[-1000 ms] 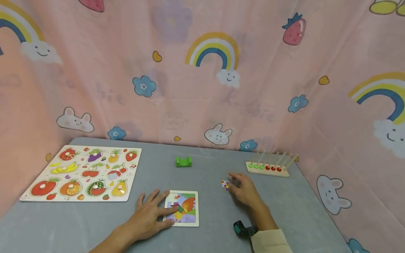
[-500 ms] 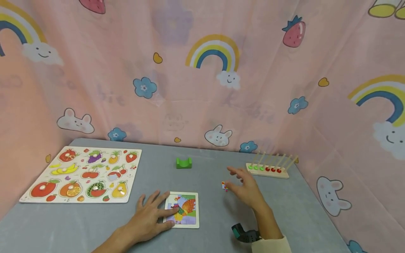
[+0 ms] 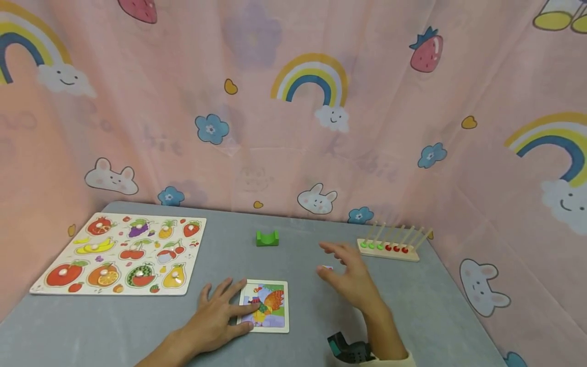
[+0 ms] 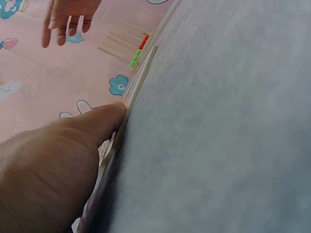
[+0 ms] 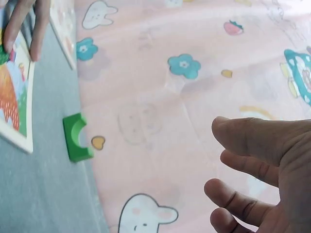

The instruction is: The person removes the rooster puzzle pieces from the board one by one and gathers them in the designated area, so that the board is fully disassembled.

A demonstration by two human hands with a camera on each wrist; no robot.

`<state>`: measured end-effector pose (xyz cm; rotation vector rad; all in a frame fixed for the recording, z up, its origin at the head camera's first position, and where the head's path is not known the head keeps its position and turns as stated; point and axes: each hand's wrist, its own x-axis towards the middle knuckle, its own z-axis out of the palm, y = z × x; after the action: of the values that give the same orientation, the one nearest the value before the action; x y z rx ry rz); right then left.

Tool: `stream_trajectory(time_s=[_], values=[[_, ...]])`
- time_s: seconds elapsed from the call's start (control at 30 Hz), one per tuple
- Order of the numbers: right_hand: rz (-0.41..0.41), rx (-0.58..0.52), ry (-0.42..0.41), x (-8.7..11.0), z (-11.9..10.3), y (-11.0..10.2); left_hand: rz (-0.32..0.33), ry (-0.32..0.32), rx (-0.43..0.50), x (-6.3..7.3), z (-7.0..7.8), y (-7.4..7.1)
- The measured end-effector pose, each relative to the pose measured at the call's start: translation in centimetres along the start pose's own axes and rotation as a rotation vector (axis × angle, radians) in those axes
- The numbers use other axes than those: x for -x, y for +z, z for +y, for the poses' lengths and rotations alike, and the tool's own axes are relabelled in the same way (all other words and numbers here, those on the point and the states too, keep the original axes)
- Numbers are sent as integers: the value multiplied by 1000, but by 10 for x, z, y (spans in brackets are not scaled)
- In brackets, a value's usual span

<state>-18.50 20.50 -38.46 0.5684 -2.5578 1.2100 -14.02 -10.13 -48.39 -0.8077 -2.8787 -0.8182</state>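
My left hand (image 3: 215, 318) rests with fingers spread on a small framed jigsaw puzzle (image 3: 275, 318), which shows a colourful hen-like picture. In the left wrist view, the thumb (image 4: 104, 119) presses on the frame's edge. To the right, my right hand (image 3: 355, 283) hovers over the table with thumb and fingers apart and nothing between them. Beneath it, a small jigsaw piece (image 3: 327, 267) is nearly hidden; only a sliver shows behind the thumb. The right wrist view also shows the right hand (image 5: 272, 170) with its fingers held apart.
A fruit peg puzzle board (image 3: 151, 252) lies at the left. A green U-shaped block (image 3: 267, 238) stands near the back. At the back right is a wooden peg rack (image 3: 387, 250) with green and red beads. A patterned pink cloth (image 3: 257, 168) hangs behind the table.
My right hand has risen off the small jigsaw piece, its fingers spreading, and shifted slightly left, covering most of the piece. The left hand stays on the framed puzzle.
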Motion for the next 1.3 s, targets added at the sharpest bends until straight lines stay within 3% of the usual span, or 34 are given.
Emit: stream_trajectory(time_s=[0.23, 0.53, 1.3], values=[[-6, -28, -51, -2, -16, 13, 13, 12, 2, 1, 0, 0], [-35, -86, -56, -3, -24, 34, 11, 11, -10, 1, 0, 0], [-151, -164, -44, -7, -5, 98, 3, 12, -8, -1, -1, 1]])
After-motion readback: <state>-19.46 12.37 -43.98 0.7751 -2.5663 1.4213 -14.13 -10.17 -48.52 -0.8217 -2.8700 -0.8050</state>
